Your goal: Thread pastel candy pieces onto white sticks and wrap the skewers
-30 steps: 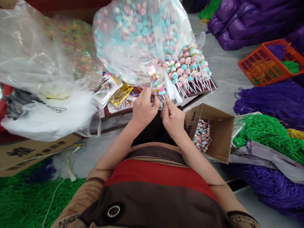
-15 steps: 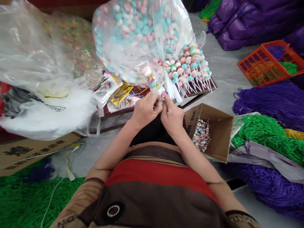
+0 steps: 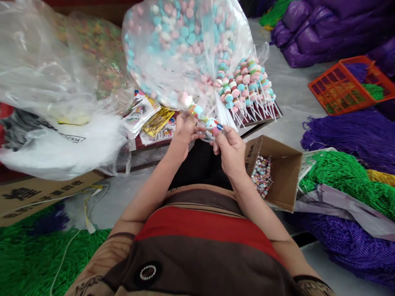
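Observation:
A candy skewer (image 3: 196,110) of pink, white, yellow and blue pieces, in a clear printed wrapper, lies slantwise between my hands. My left hand (image 3: 185,130) is closed on its middle, fingers curled around the wrapper. Lower down, my right hand (image 3: 228,147) pinches the printed end of the wrapper. Just beyond them are white sticks (image 3: 224,116) and a pile of candy skewers (image 3: 247,80) on sticks. Gold twist ties (image 3: 159,122) and printed wrappers (image 3: 142,114) lie left of my left hand.
A big clear bag of pastel candies (image 3: 173,45) stands on the table, beside a bag of gummies (image 3: 95,53). A cardboard box (image 3: 285,174) with wrapped skewers sits low at right. Beyond it are green cords (image 3: 342,172) and an orange crate (image 3: 339,88).
My hands have moved apart, the left up along the wrapped skewer and the right slightly to the right. More of the wrapper's printed end now shows between them.

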Demonstrator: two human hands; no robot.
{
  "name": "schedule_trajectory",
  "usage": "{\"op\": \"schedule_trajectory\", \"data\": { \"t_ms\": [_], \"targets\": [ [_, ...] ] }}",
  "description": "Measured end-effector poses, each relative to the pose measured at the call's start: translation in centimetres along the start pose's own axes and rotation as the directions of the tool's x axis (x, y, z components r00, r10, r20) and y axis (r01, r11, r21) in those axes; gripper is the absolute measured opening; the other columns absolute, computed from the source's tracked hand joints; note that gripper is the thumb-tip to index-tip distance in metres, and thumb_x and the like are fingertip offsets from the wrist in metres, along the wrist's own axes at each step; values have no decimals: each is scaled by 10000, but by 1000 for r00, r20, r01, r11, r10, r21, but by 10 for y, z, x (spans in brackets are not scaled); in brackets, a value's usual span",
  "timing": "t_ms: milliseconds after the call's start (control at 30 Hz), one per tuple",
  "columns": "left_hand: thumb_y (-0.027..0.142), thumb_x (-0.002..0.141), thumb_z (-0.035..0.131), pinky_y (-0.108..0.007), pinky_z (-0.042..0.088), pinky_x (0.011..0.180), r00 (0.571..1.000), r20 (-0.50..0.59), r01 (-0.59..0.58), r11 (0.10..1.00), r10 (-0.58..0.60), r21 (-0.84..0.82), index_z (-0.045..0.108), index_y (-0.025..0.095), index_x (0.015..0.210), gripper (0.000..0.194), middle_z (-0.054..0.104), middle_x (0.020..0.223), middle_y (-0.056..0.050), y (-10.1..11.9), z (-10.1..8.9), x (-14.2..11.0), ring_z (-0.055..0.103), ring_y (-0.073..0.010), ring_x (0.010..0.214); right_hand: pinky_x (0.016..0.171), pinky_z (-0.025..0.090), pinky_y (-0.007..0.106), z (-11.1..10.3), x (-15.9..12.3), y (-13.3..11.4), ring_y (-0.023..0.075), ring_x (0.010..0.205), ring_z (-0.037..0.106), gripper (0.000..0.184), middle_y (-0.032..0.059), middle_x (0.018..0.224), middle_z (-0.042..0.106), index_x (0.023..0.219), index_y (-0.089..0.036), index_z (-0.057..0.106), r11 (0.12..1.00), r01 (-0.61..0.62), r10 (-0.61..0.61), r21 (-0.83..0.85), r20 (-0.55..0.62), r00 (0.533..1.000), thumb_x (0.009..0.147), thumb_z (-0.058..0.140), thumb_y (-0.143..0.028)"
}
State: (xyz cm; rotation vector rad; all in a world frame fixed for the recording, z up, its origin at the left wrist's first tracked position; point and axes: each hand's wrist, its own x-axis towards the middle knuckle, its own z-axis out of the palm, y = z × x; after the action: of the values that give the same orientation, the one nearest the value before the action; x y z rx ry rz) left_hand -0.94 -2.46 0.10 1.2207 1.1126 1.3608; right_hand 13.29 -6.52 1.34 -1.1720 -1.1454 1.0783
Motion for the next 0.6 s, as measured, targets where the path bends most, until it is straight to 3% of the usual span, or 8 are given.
{"op": "schedule_trajectory", "data": {
  "t_ms": [67, 167, 267, 367, 500, 600],
  "targets": [
    [591, 1066, 392, -320, 601, 724, 999, -11, 52, 996, -53, -75, 583, 268, 1134, 381, 760, 1033, -78, 5, -3, 9, 761, -172, 878, 506, 430, 222, -1, -1, 1, 93, 482, 495, 276, -100, 571, 541, 1089, -242, 670, 999, 11, -9, -38, 35, 999, 968, 641, -488],
    [617, 1049, 449, -378, 628, 777, 1000, 5, 12, 990, -12, -137, 619, 271, 1099, 389, 779, 1043, -82, 7, -6, 20, 775, -227, 1023, 616, 528, 261, -4, 0, 3, 118, 588, 603, 220, -47, 696, 657, 1086, -236, 686, 965, 125, -109, -231, 83, 991, 983, 611, -415],
    [617, 1017, 522, -373, 640, 819, 1000, 4, 23, 976, -23, -215, 636, 259, 994, 376, 779, 1007, -75, 6, -4, 24, 764, -237, 1115, 816, 600, 339, -8, 4, 6, 180, 831, 717, 245, 49, 986, 778, 1188, -242, 694, 817, 351, -321, -456, 145, 936, 970, 603, -304],
    [626, 1011, 528, -347, 635, 806, 997, 11, 80, 968, -79, -238, 638, 248, 964, 396, 776, 954, -69, 5, 3, 22, 774, -221, 1075, 907, 609, 376, -12, 8, 8, 217, 970, 750, 296, 81, 1085, 798, 1222, -250, 708, 662, 499, -447, -559, 240, 862, 979, 545, -209],
    [670, 1004, 523, -339, 624, 787, 992, -11, 120, 965, -126, -233, 643, 226, 955, 463, 758, 844, -51, 8, 13, 19, 786, -216, 993, 938, 615, 385, -15, 9, 10, 232, 1058, 757, 284, 94, 1158, 798, 1181, -258, 739, 568, 552, -544, -611, 225, 808, 975, 559, -183],
    [684, 998, 532, -360, 622, 802, 991, -20, 122, 964, -131, -235, 647, 216, 969, 483, 753, 816, -51, 8, 19, 19, 786, -230, 992, 950, 613, 393, -12, 11, 12, 239, 1060, 758, 267, 97, 1143, 806, 1157, -249, 753, 593, 548, -542, -590, 210, 813, 960, 581, -196]
  ]
}}
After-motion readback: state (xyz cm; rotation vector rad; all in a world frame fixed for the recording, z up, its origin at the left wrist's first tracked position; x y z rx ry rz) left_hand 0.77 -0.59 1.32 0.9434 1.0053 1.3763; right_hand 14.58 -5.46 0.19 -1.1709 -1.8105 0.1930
